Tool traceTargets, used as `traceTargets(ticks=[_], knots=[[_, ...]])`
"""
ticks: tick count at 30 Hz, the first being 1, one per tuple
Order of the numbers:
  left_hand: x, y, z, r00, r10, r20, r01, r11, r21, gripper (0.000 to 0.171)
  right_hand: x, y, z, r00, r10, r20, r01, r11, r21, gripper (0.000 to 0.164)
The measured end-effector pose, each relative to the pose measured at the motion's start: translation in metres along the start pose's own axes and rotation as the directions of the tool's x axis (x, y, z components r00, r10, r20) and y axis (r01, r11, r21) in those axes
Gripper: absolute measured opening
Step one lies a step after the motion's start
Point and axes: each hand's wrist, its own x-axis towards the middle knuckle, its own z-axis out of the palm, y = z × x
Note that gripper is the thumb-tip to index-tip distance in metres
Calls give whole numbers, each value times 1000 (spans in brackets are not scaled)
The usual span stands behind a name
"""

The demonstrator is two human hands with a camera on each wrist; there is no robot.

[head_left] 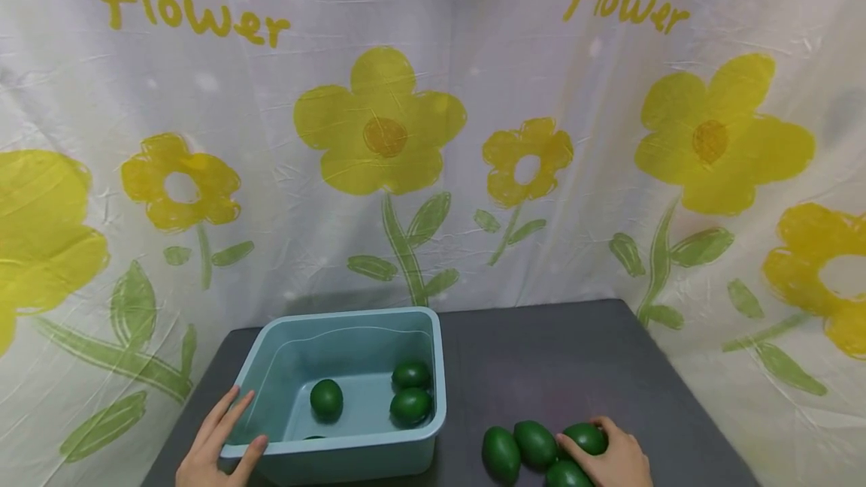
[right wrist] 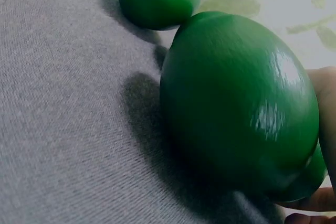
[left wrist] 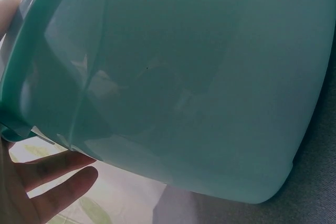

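At the left stands a light blue plastic bin. Inside it lie several dark green egg-shaped fruits, one mostly hidden behind the front wall. My left hand touches the bin's front left corner, fingers spread and fairly straight, thumb over the front rim. To the right of the bin, my right hand holds a dark green fruit between thumb and fingers. Close against it lie 3 more such fruits in a cluster. The right wrist view shows one of these fruits large in front of the fingers.
A dark grey cloth-like tabletop lies under everything. A white curtain printed with yellow flowers hangs behind and on both sides, close to the table's edges. The bin's walls rise well above the fruits inside.
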Motion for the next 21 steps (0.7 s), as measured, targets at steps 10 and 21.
traceTargets(ticks=[10, 21], knots=[[5, -2, -1, 999, 49, 1, -49, 999, -7, 66, -3, -1, -2, 1000, 2, -15, -2, 1000, 22, 89], [2, -1, -2, 999, 30, 15, -30, 999, 10, 67, -2, 1, -2, 999, 6, -32, -4, 999, 41, 87]])
